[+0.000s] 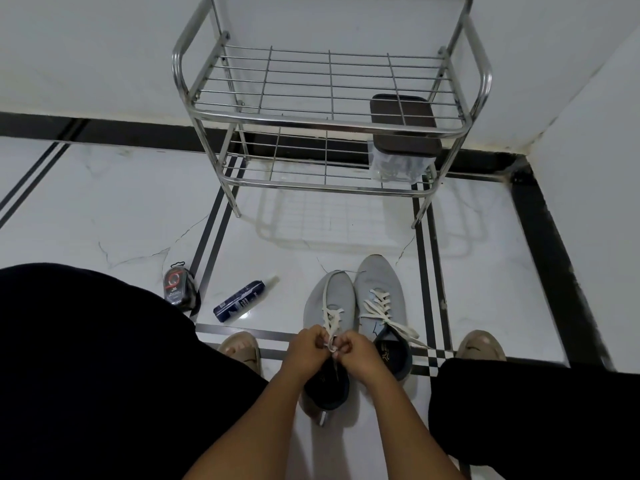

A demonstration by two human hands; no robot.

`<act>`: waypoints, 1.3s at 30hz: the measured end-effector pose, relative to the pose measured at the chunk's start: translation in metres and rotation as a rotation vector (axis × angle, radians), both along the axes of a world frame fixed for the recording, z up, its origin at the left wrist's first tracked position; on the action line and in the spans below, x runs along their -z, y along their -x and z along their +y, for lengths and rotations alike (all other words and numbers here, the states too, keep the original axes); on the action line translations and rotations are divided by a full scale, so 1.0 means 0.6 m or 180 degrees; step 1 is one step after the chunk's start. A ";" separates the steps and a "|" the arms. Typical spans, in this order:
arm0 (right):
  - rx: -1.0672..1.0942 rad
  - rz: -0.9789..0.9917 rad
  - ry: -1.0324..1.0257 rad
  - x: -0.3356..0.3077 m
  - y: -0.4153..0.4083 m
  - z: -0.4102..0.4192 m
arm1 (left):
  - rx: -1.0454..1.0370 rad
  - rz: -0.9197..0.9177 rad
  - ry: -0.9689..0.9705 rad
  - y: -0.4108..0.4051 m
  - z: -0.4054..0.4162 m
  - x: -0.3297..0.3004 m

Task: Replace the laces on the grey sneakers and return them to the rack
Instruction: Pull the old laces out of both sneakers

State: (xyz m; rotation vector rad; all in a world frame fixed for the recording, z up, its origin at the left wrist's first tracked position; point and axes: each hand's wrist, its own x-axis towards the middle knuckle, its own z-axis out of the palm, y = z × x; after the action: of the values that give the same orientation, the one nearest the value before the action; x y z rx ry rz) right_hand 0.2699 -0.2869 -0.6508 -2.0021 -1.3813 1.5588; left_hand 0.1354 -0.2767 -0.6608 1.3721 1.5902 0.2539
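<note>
Now I see left hand (306, 342) and right hand (353, 348), fingers curled, pinching lace (331, 336) over left sneaker (330, 299); lace soft, limp, I'd grip near ends.

Head camera: looks steeply down, forward; floor (131, 209) near, rack (329, 123) beyond.

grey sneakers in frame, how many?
2. Left sneaker on the floor under both hands, left hand and right hand pinching its lace. Right sneaker beside it, touching. None on the rack.
</note>
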 end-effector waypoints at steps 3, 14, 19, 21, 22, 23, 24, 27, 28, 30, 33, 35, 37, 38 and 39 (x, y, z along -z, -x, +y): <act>0.0214 0.0105 0.0042 0.004 -0.001 -0.005 | -0.0093 0.0038 -0.0036 0.000 -0.004 -0.011; 0.0271 0.0266 0.0079 -0.005 -0.007 -0.009 | 0.0310 0.0482 0.0059 0.009 0.009 -0.022; -0.0265 -0.0104 0.0109 -0.011 -0.004 -0.013 | 0.0695 0.0812 0.0102 0.011 0.019 -0.032; -0.0339 -0.0364 0.0148 -0.009 -0.002 -0.019 | 0.0505 0.0522 0.0447 0.019 0.020 -0.025; -0.0237 -0.0473 0.0161 -0.009 0.001 -0.022 | 0.0244 0.0285 0.0614 0.024 0.019 -0.019; -0.0025 -0.0535 0.0223 -0.008 0.003 -0.024 | -0.0138 -0.0032 0.0822 0.029 0.017 -0.014; 0.0195 -0.0550 0.0293 -0.009 0.006 -0.025 | -0.0603 -0.0380 0.1085 0.030 0.013 -0.013; 0.0313 -0.0328 0.0407 -0.007 0.007 -0.019 | -0.1297 -0.0660 0.1423 0.022 0.005 -0.011; 0.0205 -0.0247 0.0396 -0.009 0.008 -0.018 | -0.1295 -0.0572 0.1266 0.016 0.004 -0.011; -0.0027 -0.0175 0.0282 -0.011 0.008 -0.016 | -0.1051 -0.0366 0.0815 0.004 0.004 -0.013; 0.0312 0.0081 0.0314 -0.013 0.015 -0.018 | -0.1437 -0.0673 0.0641 -0.011 0.013 -0.041; 0.1162 0.0595 0.0635 -0.020 0.015 -0.012 | -0.2280 -0.1043 0.0799 -0.004 0.030 -0.054; 0.2103 0.1309 0.0746 -0.032 0.008 0.000 | -0.3273 -0.1694 0.0958 0.018 0.048 -0.053; 0.2565 0.1695 0.0651 -0.045 0.002 0.009 | -0.3776 -0.2113 0.0971 0.028 0.053 -0.053; 0.3003 0.2053 0.0497 -0.060 -0.005 0.019 | -0.4205 -0.2369 0.0868 0.042 0.057 -0.049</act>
State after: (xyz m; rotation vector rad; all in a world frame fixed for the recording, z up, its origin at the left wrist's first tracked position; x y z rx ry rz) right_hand 0.2731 -0.2752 -0.6149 -1.5759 -0.0325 1.5836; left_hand 0.1105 -0.2425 -0.6315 -0.1898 1.5317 1.1162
